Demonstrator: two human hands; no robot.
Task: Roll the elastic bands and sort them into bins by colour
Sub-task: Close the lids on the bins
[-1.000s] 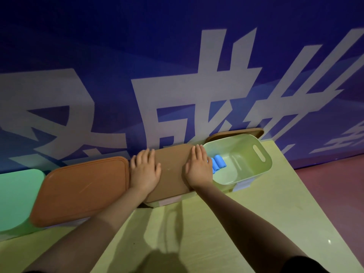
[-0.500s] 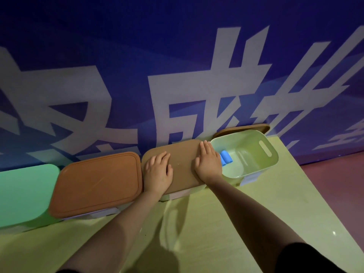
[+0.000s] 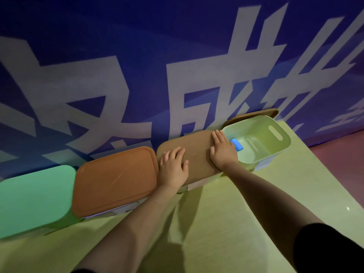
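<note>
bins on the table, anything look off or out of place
One thing: the open green bin has no lid on; a brown lid leans behind it against the wall. Only a blue roll lies inside. The left hand and right hand press flat on the middle bin's lid.

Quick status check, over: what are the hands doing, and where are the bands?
Left hand and right hand flat on middle bin's brown lid. Blue rolled band in open green bin. Nothing in the way.
</note>
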